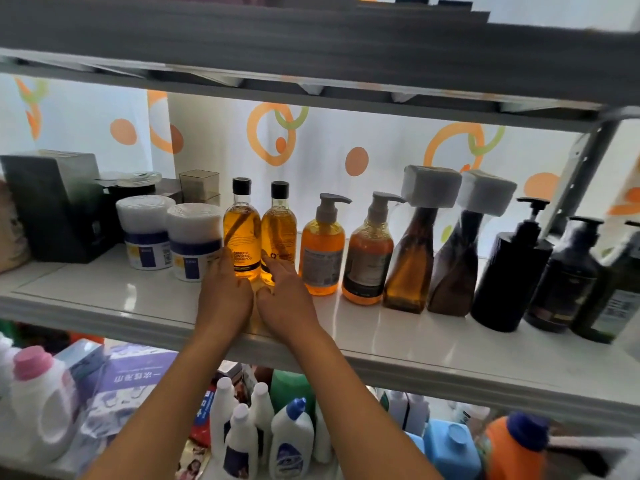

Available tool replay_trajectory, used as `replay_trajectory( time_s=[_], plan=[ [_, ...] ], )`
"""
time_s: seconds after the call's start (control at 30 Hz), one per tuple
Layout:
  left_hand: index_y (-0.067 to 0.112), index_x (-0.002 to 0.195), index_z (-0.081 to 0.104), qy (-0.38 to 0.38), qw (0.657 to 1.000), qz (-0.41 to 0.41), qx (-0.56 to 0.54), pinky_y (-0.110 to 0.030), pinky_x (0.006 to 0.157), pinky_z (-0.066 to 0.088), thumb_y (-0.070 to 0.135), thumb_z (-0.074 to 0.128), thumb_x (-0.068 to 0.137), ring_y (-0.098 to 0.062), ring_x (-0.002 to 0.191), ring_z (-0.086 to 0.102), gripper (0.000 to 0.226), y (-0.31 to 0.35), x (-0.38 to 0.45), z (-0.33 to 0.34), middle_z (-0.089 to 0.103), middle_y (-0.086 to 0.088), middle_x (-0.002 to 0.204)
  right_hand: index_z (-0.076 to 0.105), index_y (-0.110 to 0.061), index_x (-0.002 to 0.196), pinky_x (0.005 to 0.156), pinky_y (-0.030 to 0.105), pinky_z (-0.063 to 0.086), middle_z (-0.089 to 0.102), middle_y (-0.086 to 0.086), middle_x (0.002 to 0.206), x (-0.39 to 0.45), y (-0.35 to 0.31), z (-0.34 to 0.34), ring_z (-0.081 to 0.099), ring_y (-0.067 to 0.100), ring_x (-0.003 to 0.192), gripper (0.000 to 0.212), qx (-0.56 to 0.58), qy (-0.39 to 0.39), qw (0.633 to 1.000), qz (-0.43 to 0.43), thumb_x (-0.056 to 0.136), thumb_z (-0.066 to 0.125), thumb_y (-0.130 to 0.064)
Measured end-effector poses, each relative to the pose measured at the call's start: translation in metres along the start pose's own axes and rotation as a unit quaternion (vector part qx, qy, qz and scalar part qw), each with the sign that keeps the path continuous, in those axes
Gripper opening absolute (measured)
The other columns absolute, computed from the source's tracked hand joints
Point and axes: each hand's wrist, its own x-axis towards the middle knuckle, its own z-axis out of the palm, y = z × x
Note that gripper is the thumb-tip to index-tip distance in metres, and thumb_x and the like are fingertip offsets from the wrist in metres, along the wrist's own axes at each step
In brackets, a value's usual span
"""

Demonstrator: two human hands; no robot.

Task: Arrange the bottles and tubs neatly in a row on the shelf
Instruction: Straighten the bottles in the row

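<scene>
Curtain point(214, 140): I see white with orange circles and green rings.
Two capped bottles point(242, 233): amber, black caps.
Tubs point(145, 233): white with blue band.
Pump bottles at my right point(512, 271): black.

One head-worn wide-angle view, close in, faces the white shelf point(433, 344) head-on and tilts slightly down. The board above fills the top edge, the lower tier of bottles the bottom; both forearms enter from below, centre.
</scene>
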Motion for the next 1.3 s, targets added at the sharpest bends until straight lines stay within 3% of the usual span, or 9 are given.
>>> replay_trajectory(
  time_s=[0.1,0.23,0.47,0.57,0.8,1.0,1.13,1.23,1.3],
  plan=[
    [0.019,0.123,0.048,0.017,0.996,0.028,0.082,-0.043,0.086,0.050,0.035,0.041,0.095,-0.030,0.107,0.054,0.032,-0.002,-0.005,0.004,0.059,-0.009,0.119,0.043,-0.021,0.144,0.108,0.032,0.035,0.042,0.000,0.150,-0.004,-0.005,-0.006,0.041,0.020,0.135,0.054,0.002,0.002,1.000,0.012,0.091,0.050,-0.017],
    [0.013,0.126,0.047,0.001,0.990,0.016,0.143,-0.046,0.090,0.047,0.028,0.050,0.093,-0.033,0.113,0.049,0.037,-0.003,-0.008,0.005,0.055,-0.014,0.126,0.047,-0.018,0.141,0.108,0.036,0.038,0.046,0.002,0.147,-0.010,-0.010,-0.010,0.044,0.022,0.133,0.050,0.005,0.014,1.000,0.023,0.091,0.050,-0.019],
    [0.005,0.133,0.048,0.016,0.993,0.084,0.077,-0.050,0.104,0.038,0.005,0.053,0.090,-0.034,0.125,0.042,0.044,0.026,-0.044,-0.010,0.049,-0.018,0.136,0.058,-0.015,0.131,0.096,0.031,0.048,0.059,0.005,0.132,-0.025,-0.009,-0.034,0.057,0.020,0.117,0.042,0.077,0.067,0.993,0.058,0.089,0.051,-0.010],
    [0.004,0.133,0.050,0.007,0.995,0.093,0.034,-0.046,0.103,0.036,0.002,0.054,0.088,-0.032,0.125,0.042,0.045,0.046,-0.052,-0.006,0.050,-0.017,0.136,0.060,-0.016,0.126,0.091,0.025,0.048,0.061,0.002,0.126,-0.034,-0.005,-0.052,0.058,0.012,0.105,0.038,0.089,0.090,0.991,0.044,0.089,0.052,-0.010],
    [0.013,0.133,0.049,-0.025,0.988,0.145,-0.049,-0.032,0.100,0.034,0.005,0.055,0.089,-0.025,0.127,0.042,0.046,0.092,-0.064,0.017,0.049,-0.008,0.137,0.060,-0.019,0.124,0.093,0.031,0.054,0.062,0.001,0.121,-0.052,0.012,-0.096,0.060,0.013,0.107,0.034,0.112,0.146,0.981,0.061,0.092,0.051,-0.010],
    [0.017,0.139,0.047,-0.051,0.987,0.143,-0.049,-0.038,0.106,0.034,0.000,0.056,0.086,-0.027,0.136,0.035,0.056,0.109,-0.070,0.026,0.039,-0.009,0.148,0.058,-0.013,0.130,0.088,0.017,0.046,0.063,0.000,0.122,-0.061,0.033,-0.129,0.058,0.013,0.110,0.039,0.117,0.190,0.967,0.121,0.092,0.052,-0.008],
    [0.015,0.142,0.044,-0.102,0.976,0.174,-0.078,-0.029,0.105,0.035,-0.002,0.056,0.084,-0.016,0.130,0.042,0.062,0.111,-0.071,0.035,0.042,-0.005,0.146,0.062,-0.016,0.123,0.073,0.007,0.046,0.065,-0.004,0.105,-0.067,0.038,-0.136,0.061,0.010,0.096,0.037,0.116,0.178,0.969,0.125,0.090,0.051,-0.004],
    [0.018,0.145,0.041,-0.132,0.973,0.177,-0.067,-0.037,0.110,0.036,0.003,0.053,0.087,-0.021,0.136,0.039,0.061,0.110,-0.075,0.041,0.038,-0.003,0.151,0.060,-0.019,0.127,0.085,0.031,0.058,0.067,-0.001,0.107,-0.068,0.041,-0.134,0.065,0.023,0.099,0.040,0.124,0.162,0.970,0.131,0.091,0.050,-0.004],
    [0.021,0.146,0.040,-0.141,0.973,0.171,-0.056,-0.034,0.111,0.033,0.006,0.052,0.089,-0.020,0.138,0.037,0.060,0.110,-0.078,0.042,0.035,-0.001,0.153,0.059,-0.021,0.129,0.088,0.044,0.058,0.069,0.003,0.110,-0.067,0.040,-0.131,0.067,0.029,0.098,0.042,0.123,0.162,0.970,0.135,0.091,0.051,-0.005]
  ],
)
